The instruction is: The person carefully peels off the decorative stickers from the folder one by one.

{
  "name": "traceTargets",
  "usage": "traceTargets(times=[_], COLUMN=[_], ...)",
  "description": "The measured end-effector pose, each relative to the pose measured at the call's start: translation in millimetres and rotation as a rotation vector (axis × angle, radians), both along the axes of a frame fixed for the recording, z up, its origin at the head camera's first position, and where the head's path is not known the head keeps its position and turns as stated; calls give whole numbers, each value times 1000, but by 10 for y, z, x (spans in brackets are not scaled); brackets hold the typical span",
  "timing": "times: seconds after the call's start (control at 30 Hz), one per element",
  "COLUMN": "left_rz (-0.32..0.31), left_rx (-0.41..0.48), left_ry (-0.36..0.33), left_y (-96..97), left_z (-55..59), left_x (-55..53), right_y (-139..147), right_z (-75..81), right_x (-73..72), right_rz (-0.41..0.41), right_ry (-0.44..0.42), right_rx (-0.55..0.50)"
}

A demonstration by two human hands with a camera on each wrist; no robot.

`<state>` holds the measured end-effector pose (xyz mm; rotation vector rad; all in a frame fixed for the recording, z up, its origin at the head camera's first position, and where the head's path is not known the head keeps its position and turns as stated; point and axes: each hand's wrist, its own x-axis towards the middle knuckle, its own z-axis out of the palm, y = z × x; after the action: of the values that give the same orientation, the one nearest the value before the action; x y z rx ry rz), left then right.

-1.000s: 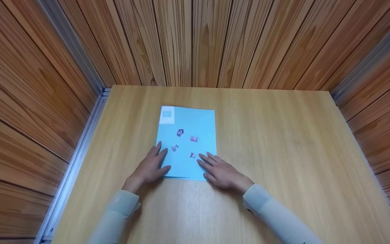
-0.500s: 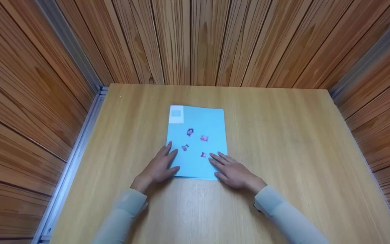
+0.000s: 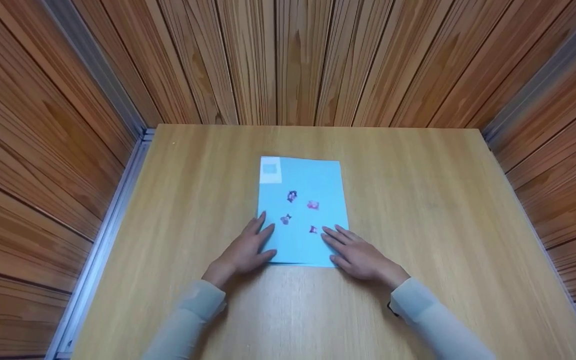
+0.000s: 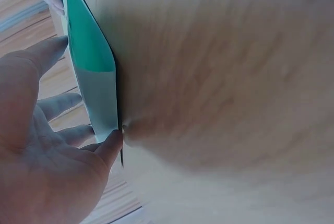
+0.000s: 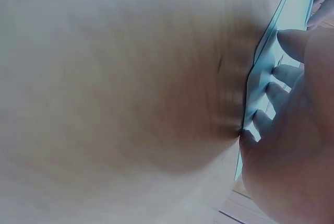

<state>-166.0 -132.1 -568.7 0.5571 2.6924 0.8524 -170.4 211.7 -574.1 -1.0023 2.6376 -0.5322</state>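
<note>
A thin light-blue folder (image 3: pixel 300 175) lies flat near the middle of the table, with a white rectangle at its top left corner and several small pink-purple stickers on the cover. My left hand (image 3: pixel 244 251) rests on its lower left edge, fingers spread, thumb on the cover. On the lower right part lies my right hand (image 3: pixel 360 257), its fingers extended over the cover. In the left wrist view the folder's near edge (image 4: pixel 91 41) gapes slightly, showing green inside. My right hand's fingertips press along the folder's side (image 5: pixel 255 85) in the right wrist view.
The wooden table (image 3: pixel 418 210) spreads around the folder on all sides. Wood-plank walls (image 3: pixel 298 60) rise behind it and at both sides. A metal rail (image 3: pixel 103 245) runs along the table's left edge.
Both hands and the folder have slid together to the right across the table. The hands keep about the same place on the folder.
</note>
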Motion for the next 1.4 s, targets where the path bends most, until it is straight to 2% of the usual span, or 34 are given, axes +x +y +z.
traceTargets(times=[0.2,0.77,0.93,1.17,1.4], left_rz=[-13,-100,-109,-122,-137], left_rx=[-23,-73,-79,-100,-110], left_ry=[-6,-4,6,32,52], left_y=[89,376,404,406,386], left_z=[-11,-10,-35,-9,19], left_x=[13,57,66,55,-15], right_y=[99,446,495,496,472], right_z=[-3,-7,-33,-37,-52], right_x=[39,119,128,159,179], right_rz=[-22,-63,-62,-82,-89], right_ry=[-9,-58,-45,-57,-31], right_rx=[-6,-37,-47,-46,-60])
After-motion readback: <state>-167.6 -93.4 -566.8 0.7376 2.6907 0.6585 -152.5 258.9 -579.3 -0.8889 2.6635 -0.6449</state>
